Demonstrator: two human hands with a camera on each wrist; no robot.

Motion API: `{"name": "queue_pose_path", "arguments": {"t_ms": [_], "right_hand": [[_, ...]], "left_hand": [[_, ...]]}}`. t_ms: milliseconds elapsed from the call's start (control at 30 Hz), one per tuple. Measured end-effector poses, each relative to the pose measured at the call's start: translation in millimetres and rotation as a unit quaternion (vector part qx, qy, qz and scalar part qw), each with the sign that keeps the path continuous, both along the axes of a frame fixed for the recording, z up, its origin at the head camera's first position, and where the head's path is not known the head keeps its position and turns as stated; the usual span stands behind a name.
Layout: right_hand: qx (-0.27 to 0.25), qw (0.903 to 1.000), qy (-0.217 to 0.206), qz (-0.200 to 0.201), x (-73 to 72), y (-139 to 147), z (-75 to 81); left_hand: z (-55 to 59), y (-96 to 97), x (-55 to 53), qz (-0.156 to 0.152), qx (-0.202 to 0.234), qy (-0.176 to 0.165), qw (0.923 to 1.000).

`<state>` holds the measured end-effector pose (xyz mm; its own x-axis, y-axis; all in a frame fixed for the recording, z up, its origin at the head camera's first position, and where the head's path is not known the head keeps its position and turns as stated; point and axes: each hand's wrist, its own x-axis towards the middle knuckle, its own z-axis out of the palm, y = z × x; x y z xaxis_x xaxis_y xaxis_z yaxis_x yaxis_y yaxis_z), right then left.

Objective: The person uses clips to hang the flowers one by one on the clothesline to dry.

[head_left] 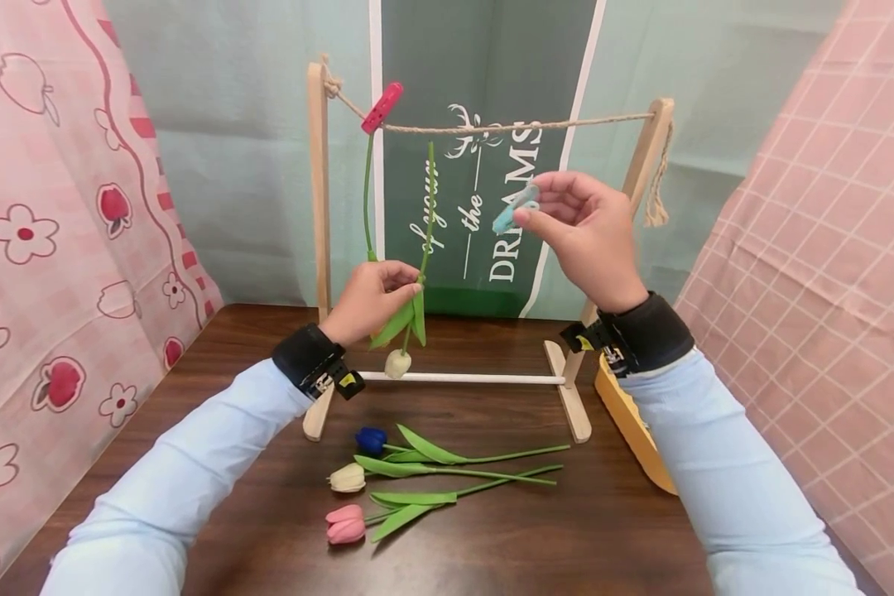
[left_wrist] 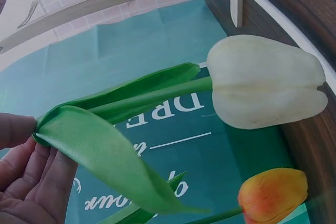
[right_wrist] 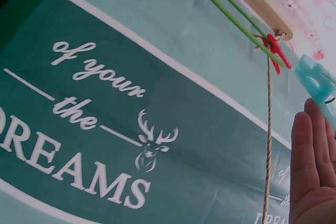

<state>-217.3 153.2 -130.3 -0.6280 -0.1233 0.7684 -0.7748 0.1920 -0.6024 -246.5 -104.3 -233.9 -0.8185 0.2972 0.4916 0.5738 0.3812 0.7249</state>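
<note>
My left hand (head_left: pixel 376 298) pinches the stem of a white artificial tulip (left_wrist: pixel 268 82), which hangs bloom down with its bare stem end pointing up just below the rope. In my right hand (head_left: pixel 584 232) a light blue clothespin (head_left: pixel 516 209) is pinched between thumb and fingers, to the right of that stem and below the rope (head_left: pixel 484 130). A red clothespin (head_left: pixel 382 108) sits on the rope's left part and clips the stem of another tulip. That tulip's orange-yellow bloom (left_wrist: pixel 273 195) shows in the left wrist view, mostly hidden behind my left hand in the head view.
The rope runs between two posts of a wooden stand (head_left: pixel 319 190) with a white bottom bar (head_left: pixel 477 378). Before it on the table lie a blue tulip (head_left: pixel 371 440), a second white tulip (head_left: pixel 347 478) and a pink tulip (head_left: pixel 346 525). A yellow tray (head_left: pixel 633 430) stands at right.
</note>
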Motion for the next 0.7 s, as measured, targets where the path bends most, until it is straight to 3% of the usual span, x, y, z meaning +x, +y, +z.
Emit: {"name": "queue_pose_path", "arguments": {"t_ms": [167,367,700], "right_hand": [[0.004,0.9999,0.013,0.006,-7.1,-14.8,14.8],[-0.009,0.9996,-0.012,0.024,-14.7,-27.9,34.0],[-0.007,0.9993,-0.034,0.014,-31.0,-48.5,63.0]], "left_hand": [[3.3,-2.3,-1.4,0.013,0.000,-0.002,0.9999],[4.8,-2.6,-5.8,0.019,0.011,-0.023,0.9995],[9.5,-1.5,-8.7,0.025,0.024,-0.038,0.9987]]}}
